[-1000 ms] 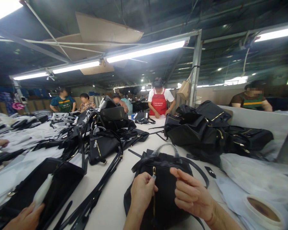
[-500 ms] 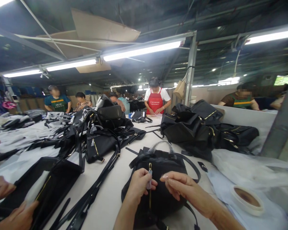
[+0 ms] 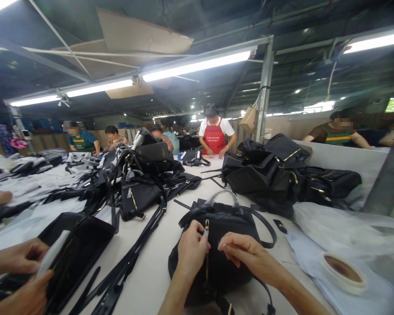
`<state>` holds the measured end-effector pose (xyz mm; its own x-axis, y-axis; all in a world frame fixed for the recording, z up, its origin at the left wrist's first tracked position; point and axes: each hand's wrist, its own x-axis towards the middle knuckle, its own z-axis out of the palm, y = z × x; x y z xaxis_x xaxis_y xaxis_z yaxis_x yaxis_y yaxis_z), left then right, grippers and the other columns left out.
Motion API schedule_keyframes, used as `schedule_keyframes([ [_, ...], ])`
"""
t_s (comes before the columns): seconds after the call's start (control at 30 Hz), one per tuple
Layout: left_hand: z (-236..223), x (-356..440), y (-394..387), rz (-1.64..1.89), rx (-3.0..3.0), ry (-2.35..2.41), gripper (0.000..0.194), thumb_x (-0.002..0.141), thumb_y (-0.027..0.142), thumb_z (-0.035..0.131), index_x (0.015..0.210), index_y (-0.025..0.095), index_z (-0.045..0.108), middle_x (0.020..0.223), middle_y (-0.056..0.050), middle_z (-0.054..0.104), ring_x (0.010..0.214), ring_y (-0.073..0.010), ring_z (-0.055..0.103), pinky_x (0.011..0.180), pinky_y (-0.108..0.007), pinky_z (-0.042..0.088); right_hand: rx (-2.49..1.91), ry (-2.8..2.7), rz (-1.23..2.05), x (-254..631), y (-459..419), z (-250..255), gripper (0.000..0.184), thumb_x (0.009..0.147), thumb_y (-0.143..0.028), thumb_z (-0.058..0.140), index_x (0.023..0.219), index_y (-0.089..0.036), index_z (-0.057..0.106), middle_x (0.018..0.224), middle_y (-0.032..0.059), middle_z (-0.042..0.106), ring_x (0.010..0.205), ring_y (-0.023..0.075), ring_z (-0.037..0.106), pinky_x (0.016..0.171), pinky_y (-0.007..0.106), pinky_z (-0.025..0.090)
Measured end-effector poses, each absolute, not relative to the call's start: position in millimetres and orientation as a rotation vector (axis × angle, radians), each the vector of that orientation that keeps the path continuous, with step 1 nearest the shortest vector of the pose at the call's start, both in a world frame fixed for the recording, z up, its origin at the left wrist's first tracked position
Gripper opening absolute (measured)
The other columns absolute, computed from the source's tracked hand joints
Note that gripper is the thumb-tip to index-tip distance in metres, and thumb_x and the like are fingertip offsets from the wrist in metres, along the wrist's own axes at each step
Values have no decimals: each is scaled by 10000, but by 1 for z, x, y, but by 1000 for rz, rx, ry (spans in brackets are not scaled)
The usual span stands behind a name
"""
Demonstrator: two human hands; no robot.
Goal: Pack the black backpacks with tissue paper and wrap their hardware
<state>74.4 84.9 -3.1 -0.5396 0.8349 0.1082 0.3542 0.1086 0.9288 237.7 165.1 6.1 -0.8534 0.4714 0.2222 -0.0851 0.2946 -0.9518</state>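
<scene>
Currently, the pale flat surface [image 3: 151, 258] carries a black soft-sided bag [image 3: 221, 273] at six o'clock. Right hand [image 3: 244, 251]: grip curled, contents unclear. Left hand [image 3: 193, 247]: grip pinching, below the gold metal zipper pull [image 3: 206, 224], a small translucent wrap [image 3: 205, 232]. Apparent step: wrap handling; next move requires steady pinch.

Fluorescent tubes [image 3: 198, 66] are mounted overhead; cardboard panels [image 3: 142, 34] are seen above them. A tan bag [image 3: 248, 119] is hung beside a metal post [image 3: 265, 94]. A red apron [image 3: 216, 137] is worn by a person [image 3: 228, 128] in the background. A white partition [image 3: 357, 161] is positioned before a co-worker [image 3: 339, 136] at right.
</scene>
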Motion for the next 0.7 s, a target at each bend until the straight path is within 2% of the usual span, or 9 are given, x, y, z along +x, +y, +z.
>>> schedule_keyframes([
  [0.1, -8, 73, 88, 1516, 1179, 1692, 47, 749, 232, 488, 786, 232, 459, 565, 38, 621, 484, -121, 546, 511, -220, 376, -408, -2084, 1571, 238, 169, 4, 270, 862, -408, 540, 880, -174, 674, 669, -22, 496, 569, 96, 451, 520, 213, 359],
  [0.3, -12, 69, 91, 1414, 1114, 1542, 198, 590, 211, 469, 704, 156, 622, 553, -1, 589, 466, -105, 497, 418, -200, 321, -471, -2215, 1496, 230, 174, 3, 235, 853, -301, 467, 863, -176, 665, 651, -36, 490, 504, 67, 414, 487, 192, 316],
  [0.43, -10, 67, 91, 1415, 1062, 1533, 261, 533, 202, 456, 687, 130, 655, 538, -21, 604, 479, -114, 517, 462, -221, 395, -547, -2320, 1432, 220, 176, 3, 234, 844, -258, 438, 832, -181, 658, 626, -42, 482, 469, 60, 409, 440, 168, 317],
  [0.7, -16, 67, 89, 1452, 1079, 1552, 148, 645, 275, 539, 656, 144, 607, 596, -23, 632, 530, -124, 574, 524, -236, 447, -676, -2385, 1366, 212, 179, 0, 187, 832, -224, 440, 801, -194, 622, 614, -50, 481, 457, 62, 423, 390, 137, 337],
])
